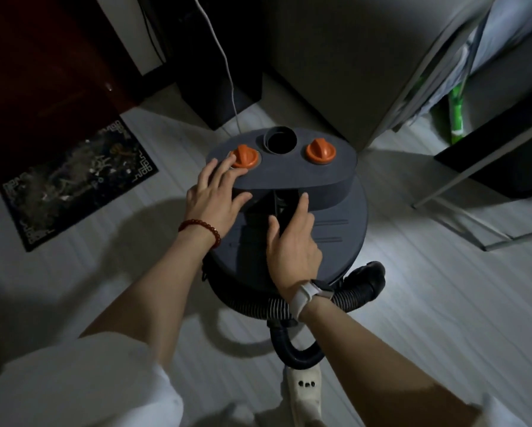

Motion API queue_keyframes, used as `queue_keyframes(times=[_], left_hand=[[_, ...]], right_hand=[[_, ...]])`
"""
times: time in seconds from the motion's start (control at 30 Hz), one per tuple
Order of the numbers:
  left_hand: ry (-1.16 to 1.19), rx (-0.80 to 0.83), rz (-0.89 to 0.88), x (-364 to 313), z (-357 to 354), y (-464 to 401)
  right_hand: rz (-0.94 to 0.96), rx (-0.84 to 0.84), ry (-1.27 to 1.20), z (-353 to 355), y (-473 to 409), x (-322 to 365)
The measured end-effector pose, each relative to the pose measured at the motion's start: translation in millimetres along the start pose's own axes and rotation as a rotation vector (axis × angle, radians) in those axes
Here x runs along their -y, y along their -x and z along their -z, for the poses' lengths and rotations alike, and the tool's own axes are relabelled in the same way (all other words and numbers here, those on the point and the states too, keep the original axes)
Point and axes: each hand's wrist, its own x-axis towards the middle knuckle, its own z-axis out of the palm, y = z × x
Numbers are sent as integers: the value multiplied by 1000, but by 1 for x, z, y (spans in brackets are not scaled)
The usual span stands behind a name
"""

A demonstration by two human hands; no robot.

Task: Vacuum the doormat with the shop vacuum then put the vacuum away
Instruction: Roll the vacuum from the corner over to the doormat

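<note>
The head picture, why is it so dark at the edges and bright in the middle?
In the head view, light falls on the pale floor near the vacuum, while the door and corners stay dim; the arms cast soft shadows left of the vacuum; the wide lens bends straight edges; the mat looks grainy.

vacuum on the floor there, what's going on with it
A person leans over the vacuum with both hands on its dark top. The left hand has fingertips at the left orange knob; the right hand rests flat by the middle slot. The hose curls around the base. The doormat lies off to the left, littered with bits.
</note>
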Motion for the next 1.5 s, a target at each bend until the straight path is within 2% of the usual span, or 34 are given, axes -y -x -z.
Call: queue_keyframes(times=[0.07,0.2,0.43,0.57,0.77,1.0,1.23,1.5], left_hand=[[-13,-1,-3,1,4,-15],[-87,-10,-24,6,7,-29],[-134,-91,0,18,0,4],[-144,-188,116,23,-17,50],[-150,-309,198,22,-28,81],[-159,-334,197,52,-5,28],[-151,-353,187,104,27,-60],[-106,-392,173,166,67,-157]], right_hand=[[-38,-51,6,-3,-14,6],[120,-90,-62,-8,-29,3],[237,142,-139,7,-13,-6],[348,255,-127,12,4,-16],[462,322,-85,14,9,-22],[509,325,-59,0,-46,16],[506,341,-9,-27,-133,86],[459,259,85,-64,-214,171]])
